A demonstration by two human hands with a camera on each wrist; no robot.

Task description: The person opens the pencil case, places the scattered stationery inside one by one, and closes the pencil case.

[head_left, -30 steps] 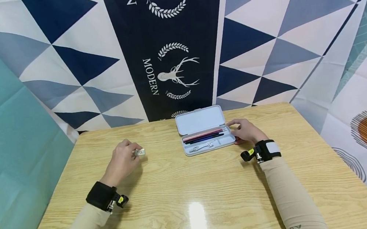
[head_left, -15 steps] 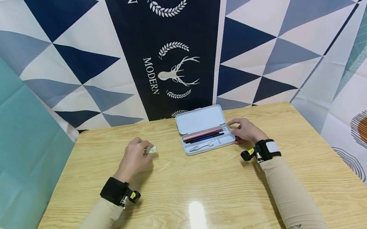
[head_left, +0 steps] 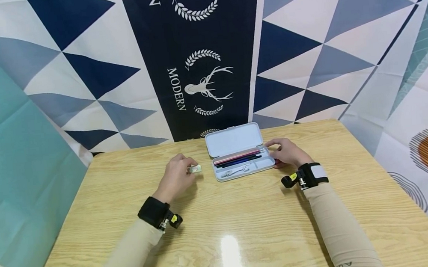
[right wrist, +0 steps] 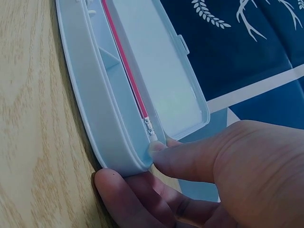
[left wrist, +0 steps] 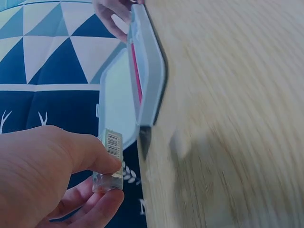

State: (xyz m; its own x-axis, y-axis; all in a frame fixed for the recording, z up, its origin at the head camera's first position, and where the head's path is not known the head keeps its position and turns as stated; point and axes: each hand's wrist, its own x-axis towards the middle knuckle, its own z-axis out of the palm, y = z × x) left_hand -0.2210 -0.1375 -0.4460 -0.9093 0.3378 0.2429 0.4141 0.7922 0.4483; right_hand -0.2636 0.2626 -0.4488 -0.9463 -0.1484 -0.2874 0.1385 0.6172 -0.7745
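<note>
My left hand (head_left: 177, 176) pinches a small pale eraser (left wrist: 109, 159) with a barcode label between thumb and fingertips. It is held just left of a light blue pencil case (head_left: 246, 174), which lies with its lid (head_left: 234, 141) raised. Inside the case are a red pencil (right wrist: 124, 57), several dark pens or pencils (head_left: 236, 162) and a white, jointed compass-like tool (head_left: 236, 171). At the case's right end my right hand (head_left: 286, 152) grips the wall, thumb at the rim and fingers against the outside. In the right wrist view, the thumb tip is by the pencil's end.
The wooden table (head_left: 193, 238) carries the case near its back edge. Behind it hangs a patterned cloth (head_left: 209, 86) with triangles and a deer head. A teal cloth (head_left: 14, 148) borders the left side. Each wrist wears a black strap with a small camera (head_left: 175, 220).
My left hand has moved right across the table with the eraser, closer to the pencil case. The right hand and the case have stayed in place.
</note>
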